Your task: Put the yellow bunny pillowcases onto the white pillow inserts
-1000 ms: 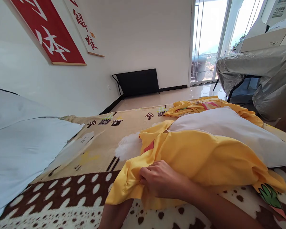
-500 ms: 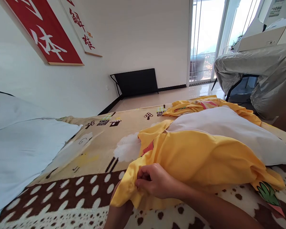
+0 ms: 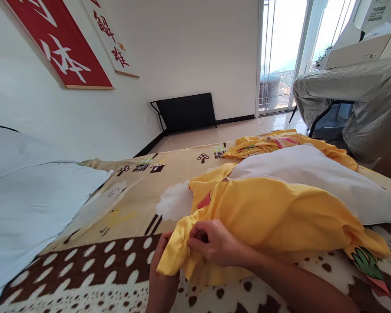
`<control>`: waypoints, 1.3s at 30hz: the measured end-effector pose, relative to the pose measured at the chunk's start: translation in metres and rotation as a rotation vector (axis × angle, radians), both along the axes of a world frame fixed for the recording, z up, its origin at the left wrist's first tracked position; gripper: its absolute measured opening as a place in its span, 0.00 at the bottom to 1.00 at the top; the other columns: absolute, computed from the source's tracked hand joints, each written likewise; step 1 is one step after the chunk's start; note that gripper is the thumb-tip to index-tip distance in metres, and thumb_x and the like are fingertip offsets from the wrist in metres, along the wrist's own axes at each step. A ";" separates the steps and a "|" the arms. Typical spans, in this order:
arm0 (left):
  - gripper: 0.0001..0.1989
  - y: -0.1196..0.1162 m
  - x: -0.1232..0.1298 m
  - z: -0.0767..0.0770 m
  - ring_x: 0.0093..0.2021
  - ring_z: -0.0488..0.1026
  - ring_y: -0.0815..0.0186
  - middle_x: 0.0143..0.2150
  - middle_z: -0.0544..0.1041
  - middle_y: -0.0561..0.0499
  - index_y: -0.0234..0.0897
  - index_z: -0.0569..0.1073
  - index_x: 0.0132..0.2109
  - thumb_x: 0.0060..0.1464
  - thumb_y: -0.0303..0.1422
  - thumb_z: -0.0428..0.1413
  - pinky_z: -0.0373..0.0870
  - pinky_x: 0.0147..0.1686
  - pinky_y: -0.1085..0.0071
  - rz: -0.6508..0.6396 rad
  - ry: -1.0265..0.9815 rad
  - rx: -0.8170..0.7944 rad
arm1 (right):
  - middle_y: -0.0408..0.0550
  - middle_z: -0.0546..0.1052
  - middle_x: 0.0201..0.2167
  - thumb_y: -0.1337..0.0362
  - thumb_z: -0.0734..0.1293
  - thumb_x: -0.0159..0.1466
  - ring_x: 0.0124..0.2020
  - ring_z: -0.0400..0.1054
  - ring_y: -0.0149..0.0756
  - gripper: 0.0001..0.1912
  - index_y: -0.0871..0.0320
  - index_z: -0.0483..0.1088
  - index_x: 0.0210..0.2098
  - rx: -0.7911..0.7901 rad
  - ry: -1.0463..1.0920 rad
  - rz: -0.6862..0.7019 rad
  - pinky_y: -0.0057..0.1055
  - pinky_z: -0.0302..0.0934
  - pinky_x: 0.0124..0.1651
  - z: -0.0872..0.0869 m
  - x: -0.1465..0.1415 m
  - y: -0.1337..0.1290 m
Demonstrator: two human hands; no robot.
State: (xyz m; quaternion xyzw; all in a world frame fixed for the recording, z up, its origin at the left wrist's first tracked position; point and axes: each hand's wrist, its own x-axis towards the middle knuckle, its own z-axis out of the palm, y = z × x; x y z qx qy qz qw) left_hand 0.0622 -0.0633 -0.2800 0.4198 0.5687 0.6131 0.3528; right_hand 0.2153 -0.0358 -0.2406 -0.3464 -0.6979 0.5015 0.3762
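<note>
A yellow pillowcase (image 3: 273, 213) is partly drawn over a white pillow (image 3: 322, 174) on the bed. My right hand (image 3: 211, 243) pinches the near left end of the pillowcase between thumb and curled fingers. Behind that same end, my left hand (image 3: 163, 269) comes up from below and grips the cloth. Most of its fingers are hidden by the fabric. The white pillow sticks out of the case at the back and right. Near the right end, a green and pink print shows on the yellow cloth.
A patterned blanket (image 3: 127, 226) covers the bed. White pillows (image 3: 29, 208) lie at the left. More crumpled yellow cloth (image 3: 263, 145) is at the bed's far edge. Beyond are a black folded panel (image 3: 185, 113) against the wall and a plastic-covered table (image 3: 352, 82) with boxes.
My left hand has risen slightly, and more of it shows beside the cloth. The pillowcase end has lifted and shifted a little right. My right hand stays at almost the same spot, pinching.
</note>
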 end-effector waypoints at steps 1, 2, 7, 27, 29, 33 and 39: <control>0.19 -0.002 0.000 0.001 0.31 0.72 0.61 0.32 0.77 0.53 0.40 0.75 0.35 0.28 0.33 0.65 0.70 0.27 0.73 -0.005 0.007 0.019 | 0.36 0.62 0.18 0.68 0.64 0.55 0.20 0.52 0.22 0.06 0.59 0.62 0.23 0.007 0.000 -0.005 0.19 0.47 0.21 0.000 0.000 0.000; 0.19 -0.003 0.001 0.002 0.31 0.72 0.62 0.33 0.77 0.53 0.40 0.75 0.35 0.29 0.32 0.65 0.70 0.28 0.74 -0.014 0.010 0.034 | 0.36 0.62 0.18 0.68 0.64 0.56 0.20 0.53 0.22 0.06 0.59 0.62 0.23 0.013 0.002 -0.010 0.19 0.48 0.21 0.000 0.000 0.000; 0.15 -0.003 -0.002 -0.007 0.30 0.72 0.65 0.33 0.78 0.54 0.41 0.75 0.34 0.33 0.31 0.65 0.71 0.29 0.74 -0.020 -0.062 0.102 | 0.36 0.63 0.18 0.68 0.64 0.56 0.20 0.53 0.22 0.06 0.59 0.62 0.24 0.031 -0.002 -0.012 0.19 0.48 0.22 0.000 0.001 0.001; 0.18 -0.021 0.018 -0.004 0.43 0.76 0.51 0.36 0.80 0.45 0.36 0.77 0.35 0.37 0.43 0.65 0.75 0.38 0.67 0.219 0.046 0.015 | 0.37 0.66 0.20 0.66 0.63 0.60 0.21 0.56 0.24 0.04 0.57 0.64 0.28 0.253 -0.196 -0.067 0.22 0.50 0.27 -0.005 -0.005 -0.005; 0.18 -0.021 0.021 0.000 0.42 0.76 0.52 0.36 0.80 0.45 0.36 0.78 0.34 0.36 0.42 0.66 0.75 0.36 0.69 0.221 0.027 0.022 | 0.38 0.68 0.22 0.64 0.61 0.62 0.22 0.57 0.25 0.05 0.57 0.65 0.31 0.299 -0.252 -0.061 0.23 0.50 0.28 -0.007 -0.005 -0.005; 0.18 -0.020 0.021 0.004 0.37 0.76 0.54 0.33 0.80 0.46 0.35 0.78 0.32 0.35 0.43 0.66 0.75 0.32 0.71 0.204 0.049 0.012 | 0.41 0.72 0.26 0.61 0.58 0.65 0.24 0.60 0.27 0.08 0.57 0.65 0.33 0.395 -0.356 -0.061 0.25 0.49 0.29 -0.010 -0.004 -0.004; 0.21 -0.008 0.003 0.001 0.38 0.76 0.56 0.32 0.80 0.48 0.34 0.79 0.33 0.30 0.42 0.68 0.75 0.35 0.72 0.074 -0.056 -0.138 | 0.43 0.75 0.29 0.60 0.56 0.66 0.26 0.64 0.29 0.09 0.57 0.64 0.34 0.487 -0.443 -0.061 0.27 0.47 0.28 -0.010 -0.003 -0.004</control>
